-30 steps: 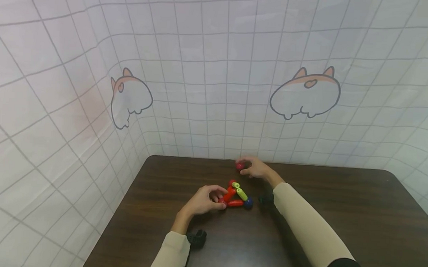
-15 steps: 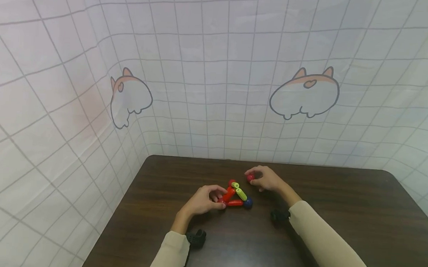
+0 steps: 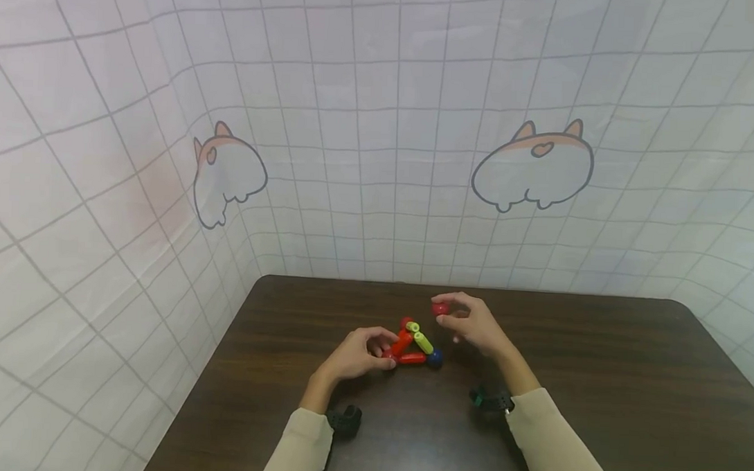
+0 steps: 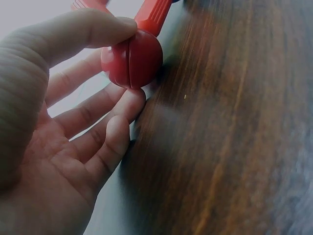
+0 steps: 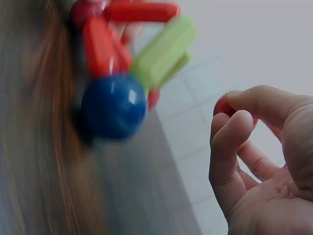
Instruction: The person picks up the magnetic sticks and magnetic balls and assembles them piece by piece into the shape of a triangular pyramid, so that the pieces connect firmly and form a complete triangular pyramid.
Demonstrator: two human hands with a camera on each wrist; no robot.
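My left hand (image 3: 355, 352) pinches a red ball (image 4: 139, 61) at the left corner of a small figure of toy rods and balls on the table. Red rods (image 3: 412, 359) meet at that ball. A blue ball (image 3: 434, 357) forms the right corner and another red ball (image 3: 406, 322) the far one. Light green rods (image 3: 423, 343) stick up and inward from the blue and far red balls. To the right of the figure, my right hand (image 3: 476, 327) holds a loose red ball (image 3: 439, 309) between thumb and fingers, apart from the figure. In the right wrist view, fingers mostly hide this ball.
The dark wooden table (image 3: 596, 382) reaches back to a white gridded curtain (image 3: 379, 159) with cartoon animal drawings. Each wrist wears a black strap; the left strap (image 3: 345, 420) hangs just above the table.
My right hand has come back from the table's far edge, toward me and slightly to the right, with the red ball in its fingers. My left hand has stayed on the figure.
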